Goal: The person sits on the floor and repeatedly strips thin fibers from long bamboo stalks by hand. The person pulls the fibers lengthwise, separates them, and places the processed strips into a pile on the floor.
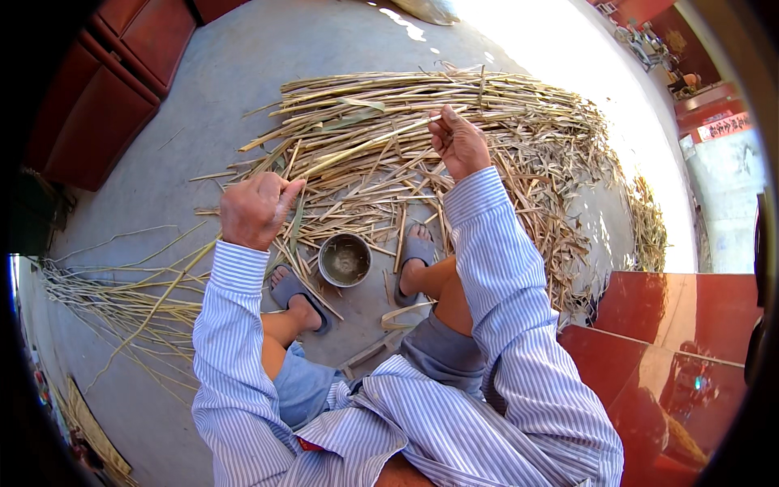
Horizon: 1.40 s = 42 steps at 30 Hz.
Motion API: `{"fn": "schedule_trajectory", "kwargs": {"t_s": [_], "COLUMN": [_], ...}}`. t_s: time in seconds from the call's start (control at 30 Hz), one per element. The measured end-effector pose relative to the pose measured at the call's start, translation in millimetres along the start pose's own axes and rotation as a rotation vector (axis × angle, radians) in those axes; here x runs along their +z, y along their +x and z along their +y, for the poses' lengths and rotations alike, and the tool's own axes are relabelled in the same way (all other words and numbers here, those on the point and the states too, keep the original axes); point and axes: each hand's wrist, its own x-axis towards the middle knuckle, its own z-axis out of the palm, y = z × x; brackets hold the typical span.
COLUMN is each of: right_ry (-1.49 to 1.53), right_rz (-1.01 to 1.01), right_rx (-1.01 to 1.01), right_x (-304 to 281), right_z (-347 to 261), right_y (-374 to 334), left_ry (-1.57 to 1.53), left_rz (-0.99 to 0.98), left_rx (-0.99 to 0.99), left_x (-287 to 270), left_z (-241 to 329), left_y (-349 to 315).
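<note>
We observe a seated person in a blue-and-white striped shirt working over a concrete floor. The left hand is closed in a fist, its grip wrapped around the near end of a long dry stalk that runs up toward two o'clock. The right hand is also closed, fingers pinching the same stalk at its far end, so the stalk spans between both hands, held above the ground.

Beneath and beyond the hands, at twelve o'clock, lies a large heap of dried stalks and husks, spreading down toward three o'clock along the floor. A looser bundle of thin stalks lies at nine o'clock, well apart from the heap.

Between the person's feet, at the centre of view, stands a small round metal bowl; we cannot tell what it contains. The left foot in a sandal sits just beside the bowl at eight o'clock of it; the right foot in a sandal sits just beside it at three o'clock.

Red panelled furniture stands at ten o'clock, and a glossy red bench at four o'clock.
</note>
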Motion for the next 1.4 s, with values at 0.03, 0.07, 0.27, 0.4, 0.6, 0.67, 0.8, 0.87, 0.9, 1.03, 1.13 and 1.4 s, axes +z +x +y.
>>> {"fn": "schedule_trajectory", "kwargs": {"t_s": [0.03, 0.07, 0.27, 0.4, 0.6, 0.67, 0.8, 0.87, 0.9, 1.03, 1.13, 1.4], "right_ry": [-0.006, 0.007, 0.084, 0.132, -0.094, -0.076, -0.042, -0.020, -0.015, -0.047, -0.057, 0.045], "right_rz": [0.013, 0.047, 0.044, -0.105, -0.010, -0.073, -0.167, -0.254, -0.296, -0.210, -0.085, 0.476], "right_rx": [0.014, 0.002, 0.065, 0.035, -0.059, -0.110, -0.274, -0.363, -0.398, -0.511, -0.551, -0.245], "right_x": [-2.8, -12.9, -28.8, -18.1, -12.6, -11.9, 6.3, 11.5, 12.7, -6.6, -25.7, -136.6], "right_z": [1.6, 1.3, -12.1, -20.4, -13.3, -16.3, -20.7, -24.9, -28.4, -48.8, -59.3, -95.3], "right_y": [3.0, 10.8, 9.5, -3.7, -4.5, -4.9, -20.9, -29.9, -35.5, -38.0, -36.7, -14.9], "left_ry": [0.017, 0.029, 0.068, 0.067, -0.072, -0.179, -0.637, -0.872, -0.979, -0.966, -0.833, -0.566], "left_rz": [0.011, 0.025, 0.071, 0.041, 0.037, 0.042, -0.206, -0.316, -0.417, -0.516, -0.479, -0.317], "left_rx": [0.009, 0.020, 0.033, 0.020, -0.018, -0.093, -0.514, -0.606, -0.681, -0.674, -0.520, -0.428], "left_x": [-0.5, 1.0, -5.4, -0.8, 2.3, 6.6, 17.7, 21.8, 20.4, 18.5, 12.6, 6.3], "left_z": [0.6, 2.0, -0.3, 0.8, 2.2, -2.8, -36.2, -52.0, -54.6, -48.3, -23.3, -34.6], "left_y": [0.1, 1.2, -4.7, -1.0, -2.2, -3.4, -7.8, -8.9, -9.4, -8.6, 2.4, -6.1]}}
